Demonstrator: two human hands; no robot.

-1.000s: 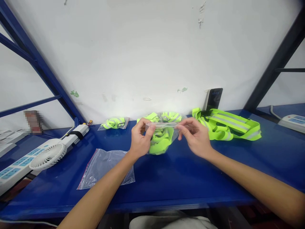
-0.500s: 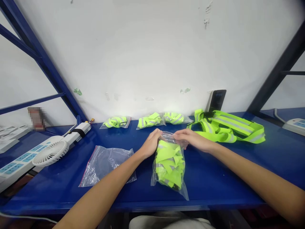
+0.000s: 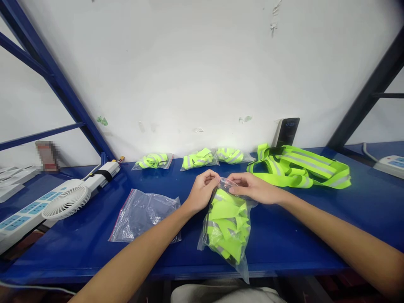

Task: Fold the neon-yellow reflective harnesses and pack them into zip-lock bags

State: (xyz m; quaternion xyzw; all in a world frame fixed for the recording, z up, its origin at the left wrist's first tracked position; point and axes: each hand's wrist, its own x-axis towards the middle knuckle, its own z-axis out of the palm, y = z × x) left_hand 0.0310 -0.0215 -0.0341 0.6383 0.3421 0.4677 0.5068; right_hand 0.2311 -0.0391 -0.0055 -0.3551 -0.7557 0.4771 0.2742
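Head view: left hand (image 3: 203,190) and right hand (image 3: 252,187) pinch a strap-filled plastic bag (image 3: 227,225) by its top over the blue table (image 3: 284,235), ideally pressing evenly.

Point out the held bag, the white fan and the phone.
Held bag (image 3: 227,223), head view, middle of its filled front.
White fan (image 3: 66,203), head view, centre of its grille.
Phone (image 3: 287,133), head view, its dark screen.

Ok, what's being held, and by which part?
The clear bag of yellow-green straps, pinched along its top edge by the left grip and right grip.
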